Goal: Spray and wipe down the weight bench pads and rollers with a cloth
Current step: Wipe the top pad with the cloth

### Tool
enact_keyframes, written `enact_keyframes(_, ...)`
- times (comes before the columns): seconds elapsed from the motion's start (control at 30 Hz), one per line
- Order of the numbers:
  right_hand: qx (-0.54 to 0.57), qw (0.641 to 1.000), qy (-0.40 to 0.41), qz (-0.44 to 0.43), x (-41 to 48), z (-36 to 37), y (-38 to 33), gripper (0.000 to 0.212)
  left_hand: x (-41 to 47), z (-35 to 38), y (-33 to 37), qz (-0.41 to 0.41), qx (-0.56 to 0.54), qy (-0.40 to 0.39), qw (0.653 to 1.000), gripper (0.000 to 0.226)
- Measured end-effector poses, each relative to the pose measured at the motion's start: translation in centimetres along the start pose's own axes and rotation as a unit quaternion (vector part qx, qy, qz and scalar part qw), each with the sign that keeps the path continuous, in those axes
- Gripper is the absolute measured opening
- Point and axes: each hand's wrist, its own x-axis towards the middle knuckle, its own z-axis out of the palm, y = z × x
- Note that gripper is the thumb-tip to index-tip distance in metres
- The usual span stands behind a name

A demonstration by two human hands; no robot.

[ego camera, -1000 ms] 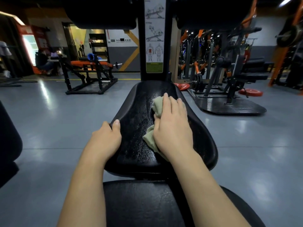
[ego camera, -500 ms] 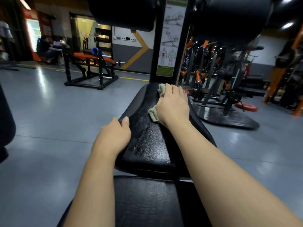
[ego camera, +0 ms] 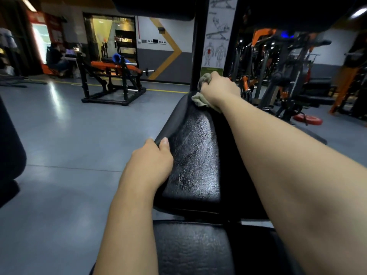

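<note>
The black seat pad (ego camera: 194,151) of the weight bench runs away from me, its surface wet and glossy. A second black pad (ego camera: 190,251) lies below it at the bottom of the view. My right hand (ego camera: 219,89) grips a bunched grey-green cloth (ego camera: 199,100) at the pad's far end, by the upright post (ego camera: 195,56). My left hand (ego camera: 151,161) holds the pad's left edge, thumb on top. Two dark rollers (ego camera: 158,6) hang overhead, mostly cut off by the frame.
A black and orange bench frame (ego camera: 111,84) stands on the grey floor at the back left. Machines and a red weight plate (ego camera: 307,120) crowd the right. An exercise chart (ego camera: 217,36) is fixed to the post. A dark pad (ego camera: 10,159) is at the left edge.
My right hand has slid the cloth forward along the pad to its far end and bunched it up. My left hand stayed on the left edge. The view has moved closer and tilted.
</note>
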Motion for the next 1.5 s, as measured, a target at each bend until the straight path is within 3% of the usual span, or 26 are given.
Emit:
enact_keyframes(0.17, 0.076, 0.993, 0.017, 0.093, 1.2, -0.4, 0.3, 0.053, -0.1, -0.2, 0.0, 0.003, -0.001, -0.009, 1.000, 0.052)
enact_keyframes(0.33, 0.142, 0.962, 0.068, 0.223, 1.0, -0.7, 0.9, 0.044, -0.3, -0.2, -0.2, 0.000, -0.012, -0.015, 1.000, 0.051)
enact_keyframes(0.5, 0.172, 0.940, -0.017, 0.292, 0.2, -1.7, 4.1, 0.057, -0.6, -0.2, -0.2, 0.009, -0.011, -0.013, 1.000, 0.050)
enact_keyframes(0.6, 0.157, 0.948, -0.076, 0.266, -2.0, -1.7, 5.9, 0.049, -0.5, -0.2, -0.2, 0.009, -0.011, -0.009, 1.000, 0.050)
enact_keyframes(0.9, 0.101, 0.957, -0.009, 0.271, -12.4, -3.6, 7.9, 0.054, -0.6, 0.2, 0.2, -0.016, -0.008, -0.005, 1.000, 0.057)
enact_keyframes(1.1, 0.064, 0.976, 0.019, 0.209, -19.5, -4.6, 8.6, 0.044, -0.1, 0.6, 0.2, -0.034, 0.006, 0.003, 0.999, 0.059)
enact_keyframes(1.3, 0.099, 0.970, -0.034, 0.218, -18.2, -5.1, 11.1, 0.045, -0.2, 0.9, 0.4, -0.032, 0.015, 0.020, 0.999, 0.057)
enact_keyframes(1.4, 0.197, 0.946, -0.005, 0.259, -18.0, -4.9, 11.2, 0.045, -0.1, 1.0, 0.4, -0.038, 0.018, 0.018, 0.999, 0.059)
enact_keyframes(1.5, 0.217, 0.940, 0.005, 0.263, -18.0, -5.0, 11.2, 0.042, -0.2, 1.0, 0.6, -0.039, 0.019, 0.020, 0.999, 0.061)
